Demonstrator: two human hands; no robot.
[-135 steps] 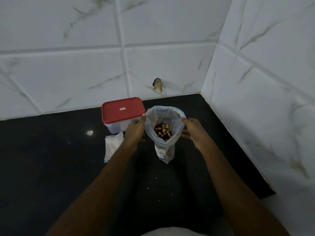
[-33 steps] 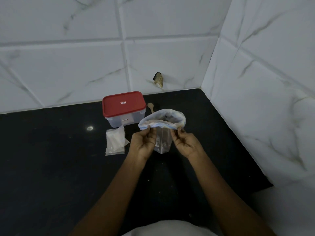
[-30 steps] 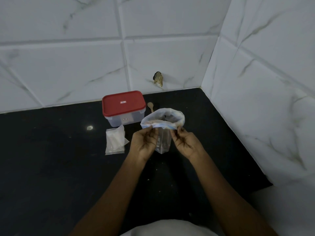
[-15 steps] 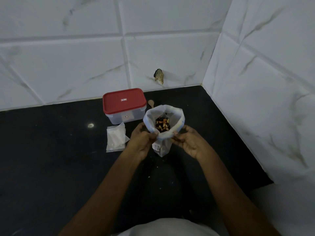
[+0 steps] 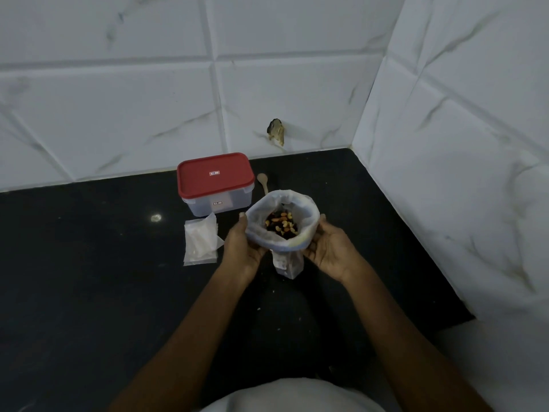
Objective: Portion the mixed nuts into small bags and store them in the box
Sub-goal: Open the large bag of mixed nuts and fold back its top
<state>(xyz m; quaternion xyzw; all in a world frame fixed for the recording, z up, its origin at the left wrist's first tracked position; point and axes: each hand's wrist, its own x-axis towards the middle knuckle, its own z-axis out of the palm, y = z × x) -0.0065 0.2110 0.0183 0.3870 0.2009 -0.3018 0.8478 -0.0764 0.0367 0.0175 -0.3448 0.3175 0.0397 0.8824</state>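
A clear plastic bag [image 5: 287, 258] stands upright on the black counter [image 5: 89, 292], its rim folded down and wide open. Mixed nuts [image 5: 281, 225] show inside it. My left hand [image 5: 242, 248] holds the folded rim on the left, and my right hand [image 5: 329, 251] cups and holds it on the right. A clear box with a shut red lid [image 5: 215, 178] stands behind and to the left. A flat pile of small empty bags [image 5: 199, 242] lies left of my left hand.
A small wooden spoon [image 5: 263, 182] lies between the box and the nut bag. White marble-look tiled walls close the corner at the back and right. A dark chip [image 5: 275, 131] marks the back wall. Crumbs dot the counter near me.
My hands rolled the bag's rim further down and slid from its near edge to its two sides, so the mouth stands wider and the nuts show.
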